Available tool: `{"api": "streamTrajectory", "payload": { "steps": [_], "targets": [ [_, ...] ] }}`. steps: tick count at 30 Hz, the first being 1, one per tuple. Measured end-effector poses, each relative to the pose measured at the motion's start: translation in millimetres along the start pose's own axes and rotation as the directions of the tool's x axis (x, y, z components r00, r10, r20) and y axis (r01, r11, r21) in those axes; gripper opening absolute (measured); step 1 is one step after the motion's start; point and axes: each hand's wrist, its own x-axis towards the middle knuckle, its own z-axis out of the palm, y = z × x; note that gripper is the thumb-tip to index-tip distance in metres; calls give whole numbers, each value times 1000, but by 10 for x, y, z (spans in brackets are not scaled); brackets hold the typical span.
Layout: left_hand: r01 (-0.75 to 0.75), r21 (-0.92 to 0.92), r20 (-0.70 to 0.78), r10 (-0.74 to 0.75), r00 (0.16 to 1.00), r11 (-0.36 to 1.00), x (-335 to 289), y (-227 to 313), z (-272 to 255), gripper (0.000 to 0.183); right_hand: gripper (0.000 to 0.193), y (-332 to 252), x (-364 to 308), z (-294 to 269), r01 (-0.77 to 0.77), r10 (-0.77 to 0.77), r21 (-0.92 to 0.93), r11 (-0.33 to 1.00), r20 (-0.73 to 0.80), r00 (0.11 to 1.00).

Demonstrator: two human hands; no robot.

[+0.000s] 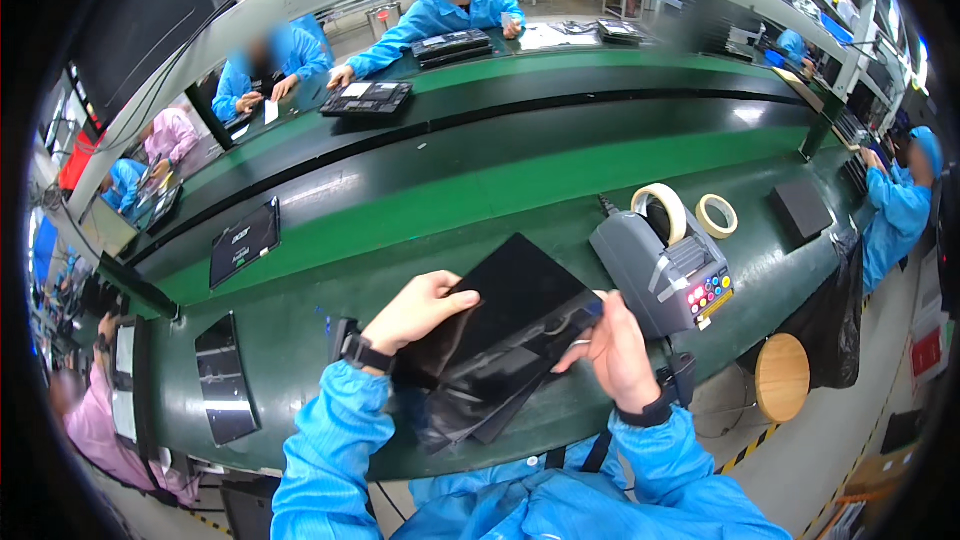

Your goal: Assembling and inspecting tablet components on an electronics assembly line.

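I hold a glossy black screen panel point(515, 285), tilted over the near edge of the green bench. My left hand point(425, 310) grips its left edge, thumb on top. At the right edge, my right hand point(615, 345) pinches the panel's corner between thumb and fingers. Below it are more dark sheets or panels point(490, 405), partly covered; whether they touch the held panel I cannot tell. Just right of my right hand stands a grey tape dispenser point(665, 275) with lit buttons and a roll of cream tape point(660, 208) on it.
Another dark panel point(225, 380) lies on the bench at left, with a black laptop lid point(245, 242) beyond it. A loose tape roll point(716, 216) and a black block point(800, 210) sit at right. A round wooden stool point(782, 377) stands beside the bench. Co-workers sit across the conveyor.
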Motion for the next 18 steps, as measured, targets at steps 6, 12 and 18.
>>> {"api": "streamTrajectory", "payload": {
  "steps": [6,12,18],
  "targets": [
    [-294,347,-427,429,796,891,-164,-71,-65,29,23,105,155,-143,-111,57,-264,958,-205,977],
    [52,-70,-691,-86,718,996,-1083,-615,-357,18,19,236,205,-274,-135,93,-233,963,-184,979],
    [188,-369,-376,-331,866,910,-1308,-822,107,32,21,284,206,-91,-175,124,-280,944,-192,974]
  ]
}}
